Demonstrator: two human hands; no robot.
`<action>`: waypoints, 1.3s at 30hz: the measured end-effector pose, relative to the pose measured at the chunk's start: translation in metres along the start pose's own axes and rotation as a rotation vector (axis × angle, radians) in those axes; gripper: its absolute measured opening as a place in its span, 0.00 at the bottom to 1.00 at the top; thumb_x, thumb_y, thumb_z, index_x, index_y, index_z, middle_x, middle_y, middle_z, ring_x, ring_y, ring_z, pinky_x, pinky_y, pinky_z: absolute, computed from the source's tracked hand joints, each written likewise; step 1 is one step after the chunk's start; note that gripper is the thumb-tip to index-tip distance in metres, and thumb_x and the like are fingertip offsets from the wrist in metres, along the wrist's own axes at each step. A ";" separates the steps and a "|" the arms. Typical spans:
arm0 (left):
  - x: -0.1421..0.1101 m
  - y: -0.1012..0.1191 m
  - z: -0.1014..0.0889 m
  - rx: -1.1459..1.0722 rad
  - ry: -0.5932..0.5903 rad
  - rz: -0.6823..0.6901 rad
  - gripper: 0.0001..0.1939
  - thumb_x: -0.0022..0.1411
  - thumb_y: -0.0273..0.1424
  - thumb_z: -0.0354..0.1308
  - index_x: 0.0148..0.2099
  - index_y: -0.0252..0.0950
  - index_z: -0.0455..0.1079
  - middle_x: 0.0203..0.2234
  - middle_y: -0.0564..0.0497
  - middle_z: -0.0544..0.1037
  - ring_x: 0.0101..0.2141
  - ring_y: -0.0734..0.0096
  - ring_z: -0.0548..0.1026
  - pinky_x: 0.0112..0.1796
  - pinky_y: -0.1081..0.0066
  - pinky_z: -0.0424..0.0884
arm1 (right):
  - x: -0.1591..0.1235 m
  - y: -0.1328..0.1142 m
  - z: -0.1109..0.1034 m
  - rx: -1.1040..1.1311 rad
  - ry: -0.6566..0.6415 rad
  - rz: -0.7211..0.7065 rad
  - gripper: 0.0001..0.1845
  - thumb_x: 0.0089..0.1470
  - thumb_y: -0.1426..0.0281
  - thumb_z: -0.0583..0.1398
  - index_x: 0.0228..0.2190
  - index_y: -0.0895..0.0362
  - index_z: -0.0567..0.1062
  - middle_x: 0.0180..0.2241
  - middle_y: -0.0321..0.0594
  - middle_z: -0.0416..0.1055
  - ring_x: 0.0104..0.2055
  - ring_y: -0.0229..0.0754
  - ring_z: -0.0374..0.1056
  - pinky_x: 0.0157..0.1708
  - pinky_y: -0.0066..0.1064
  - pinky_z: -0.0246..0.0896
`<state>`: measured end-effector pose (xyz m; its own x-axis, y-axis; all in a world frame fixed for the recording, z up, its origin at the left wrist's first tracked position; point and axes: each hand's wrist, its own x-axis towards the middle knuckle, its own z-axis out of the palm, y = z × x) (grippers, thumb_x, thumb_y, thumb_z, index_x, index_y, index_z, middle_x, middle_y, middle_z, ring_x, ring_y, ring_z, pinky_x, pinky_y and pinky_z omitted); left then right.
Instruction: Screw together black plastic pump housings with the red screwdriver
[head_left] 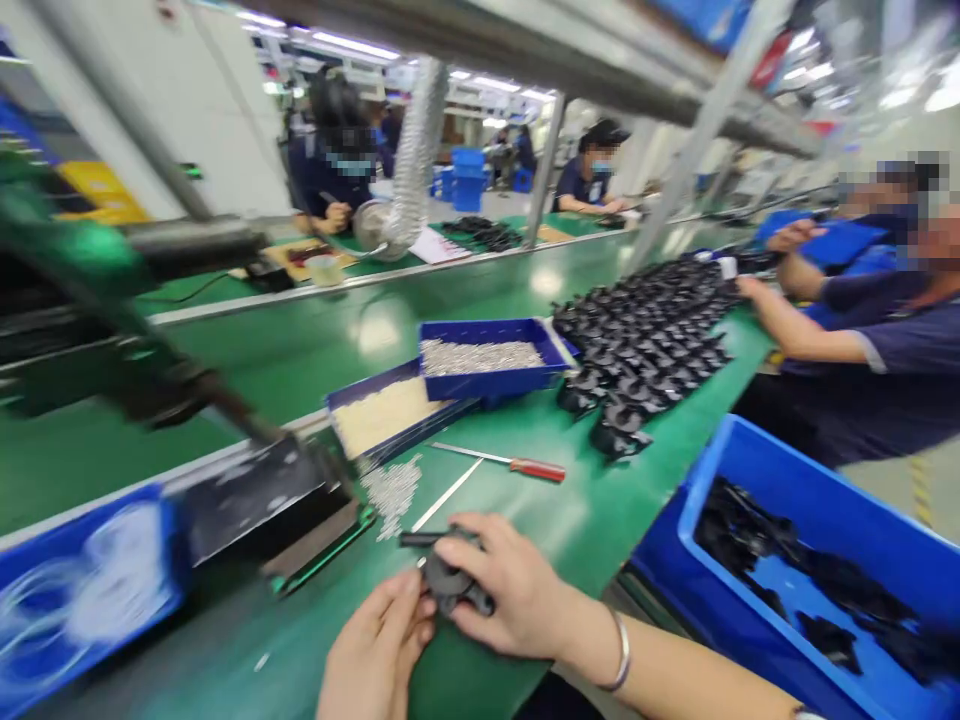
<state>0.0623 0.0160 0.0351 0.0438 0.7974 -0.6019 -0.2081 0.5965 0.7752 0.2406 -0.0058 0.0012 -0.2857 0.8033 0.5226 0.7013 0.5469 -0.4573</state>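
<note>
Near the front edge of the green bench, both my hands are closed around one small black plastic part [450, 582]. My right hand [517, 590] wraps over its top with the fingers curled. My left hand [379, 645] pinches its lower left side. A thin metal rod [448, 495] and a red-handled screwdriver [510, 462] lie just beyond my hands. A loose heap of small silver pins [391, 490] sits to their left.
Two blue trays hold silver pins [491, 385] and pale parts [367, 395]. A pile of black parts [645, 340] spreads at the right. A blue bin [847, 480] of black parts stands at lower right. Seated people work at the right and across the conveyor.
</note>
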 end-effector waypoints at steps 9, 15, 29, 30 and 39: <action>-0.007 -0.008 0.005 -0.335 -0.104 -0.018 0.13 0.54 0.36 0.71 0.31 0.30 0.77 0.23 0.52 0.73 0.26 0.78 0.68 0.29 0.77 0.64 | -0.009 0.003 0.006 0.097 -0.008 0.005 0.41 0.55 0.79 0.62 0.66 0.52 0.53 0.61 0.55 0.58 0.61 0.53 0.61 0.54 0.51 0.66; -0.006 -0.010 0.009 -0.464 -0.092 -0.035 0.13 0.53 0.35 0.71 0.31 0.29 0.77 0.23 0.52 0.71 0.25 0.78 0.66 0.29 0.76 0.63 | -0.010 0.004 0.006 0.109 -0.001 0.012 0.44 0.54 0.80 0.63 0.66 0.49 0.53 0.61 0.55 0.59 0.61 0.55 0.61 0.53 0.53 0.66; -0.015 -0.016 -0.001 -0.637 -0.207 -0.096 0.14 0.58 0.33 0.68 0.44 0.28 0.81 0.29 0.49 0.73 0.27 0.79 0.66 0.32 0.75 0.65 | -0.010 0.007 0.006 0.106 0.009 -0.001 0.47 0.52 0.81 0.65 0.67 0.50 0.53 0.60 0.56 0.60 0.60 0.56 0.62 0.54 0.54 0.65; -0.015 -0.017 -0.002 -0.628 -0.211 -0.091 0.14 0.59 0.33 0.68 0.45 0.28 0.81 0.29 0.49 0.73 0.28 0.79 0.66 0.32 0.75 0.65 | -0.010 0.007 0.006 0.110 0.006 -0.005 0.47 0.52 0.81 0.65 0.67 0.50 0.53 0.60 0.56 0.60 0.60 0.56 0.62 0.53 0.54 0.65; -0.010 -0.010 -0.008 -0.713 -0.218 -0.184 0.11 0.58 0.29 0.67 0.42 0.26 0.80 0.30 0.47 0.75 0.28 0.76 0.70 0.32 0.74 0.66 | -0.008 0.011 0.005 0.156 -0.011 -0.033 0.48 0.51 0.82 0.65 0.67 0.48 0.53 0.61 0.53 0.60 0.61 0.54 0.62 0.54 0.52 0.65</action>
<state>0.0566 0.0012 0.0316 0.3151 0.7351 -0.6003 -0.7553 0.5772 0.3103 0.2470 -0.0050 -0.0113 -0.3146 0.7861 0.5321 0.5812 0.6027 -0.5467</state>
